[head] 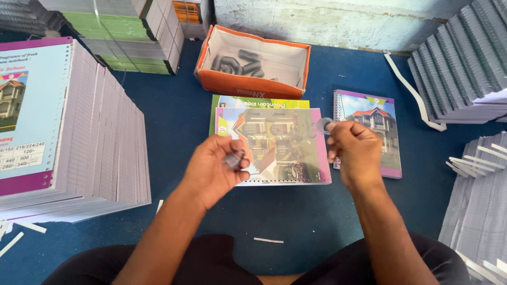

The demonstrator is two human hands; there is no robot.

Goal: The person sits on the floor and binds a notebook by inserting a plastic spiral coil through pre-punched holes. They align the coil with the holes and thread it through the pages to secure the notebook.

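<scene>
Both forearms reaching forward, left hand (214, 166) curled palm up, right hand (355, 148) closed, fingers pinched

Both forearms are bare right up to the frame's lower edge — no sleeves, watch or rings on the left hand (214, 169) or right hand (353, 150). Below them, dark trousers (211, 261) — plain black cloth — cover both knees.

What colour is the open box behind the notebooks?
The box is orange outside, pale inside; head view.
</scene>
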